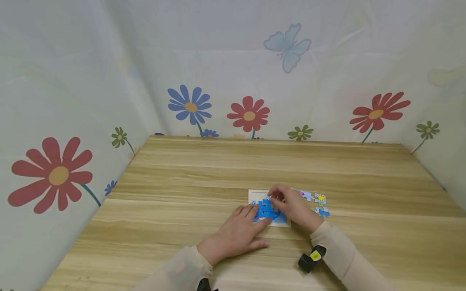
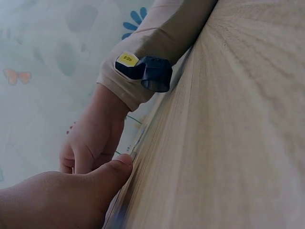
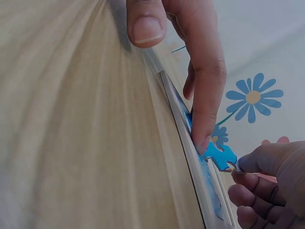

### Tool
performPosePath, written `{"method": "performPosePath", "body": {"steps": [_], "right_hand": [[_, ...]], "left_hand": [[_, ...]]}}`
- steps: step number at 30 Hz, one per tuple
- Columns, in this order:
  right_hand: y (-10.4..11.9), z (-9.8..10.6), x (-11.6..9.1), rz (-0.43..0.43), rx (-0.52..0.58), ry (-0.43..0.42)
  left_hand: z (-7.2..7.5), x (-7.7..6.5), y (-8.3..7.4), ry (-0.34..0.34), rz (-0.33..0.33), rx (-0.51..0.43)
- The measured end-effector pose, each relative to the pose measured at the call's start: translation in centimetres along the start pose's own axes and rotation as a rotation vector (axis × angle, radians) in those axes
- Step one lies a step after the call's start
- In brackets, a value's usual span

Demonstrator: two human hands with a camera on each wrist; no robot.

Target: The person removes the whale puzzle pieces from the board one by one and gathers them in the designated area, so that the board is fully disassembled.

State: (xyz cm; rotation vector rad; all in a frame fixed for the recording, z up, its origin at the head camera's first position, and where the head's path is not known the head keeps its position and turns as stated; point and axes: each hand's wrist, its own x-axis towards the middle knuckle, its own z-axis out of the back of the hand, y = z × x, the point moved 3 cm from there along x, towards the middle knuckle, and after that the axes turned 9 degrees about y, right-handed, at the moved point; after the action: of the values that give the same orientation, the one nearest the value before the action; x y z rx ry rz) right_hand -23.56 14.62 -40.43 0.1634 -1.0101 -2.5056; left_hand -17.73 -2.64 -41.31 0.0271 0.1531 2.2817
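Note:
A small jigsaw puzzle board [image 1: 253,193] with a pale border lies on the table, its blue picture partly filled in. My left hand [image 1: 236,230] rests over its left and near edges with fingers stretched out. In the right wrist view, my right hand [image 3: 271,179] pinches a blue puzzle piece [image 3: 221,157] between thumb and fingers. That piece is tilted up, close over the board, and the left index fingertip [image 3: 202,143] is right beside it. The right hand hides the board's upper right part in the head view.
Several loose puzzle pieces [image 1: 321,198] lie to the right of the board, some partly behind the right hand. Beneath is a wood-grain table [image 1: 174,173], bordered by a pale curtain [image 1: 218,48] printed with flowers. A black wrist camera [image 1: 309,260] sits on the right sleeve.

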Motion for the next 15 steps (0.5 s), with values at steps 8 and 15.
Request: {"method": "performPosePath", "body": {"steps": [8,15], "right_hand": [[0.3,0.8,-0.4,-0.017,0.048,-0.004],[0.8,2.3,-0.5,-0.035,0.017,-0.011]], "left_hand": [[-0.1,-0.1,-0.1,0.024,0.000,-0.019],[0.1,0.0,0.0,0.049,0.010,-0.030]]}}
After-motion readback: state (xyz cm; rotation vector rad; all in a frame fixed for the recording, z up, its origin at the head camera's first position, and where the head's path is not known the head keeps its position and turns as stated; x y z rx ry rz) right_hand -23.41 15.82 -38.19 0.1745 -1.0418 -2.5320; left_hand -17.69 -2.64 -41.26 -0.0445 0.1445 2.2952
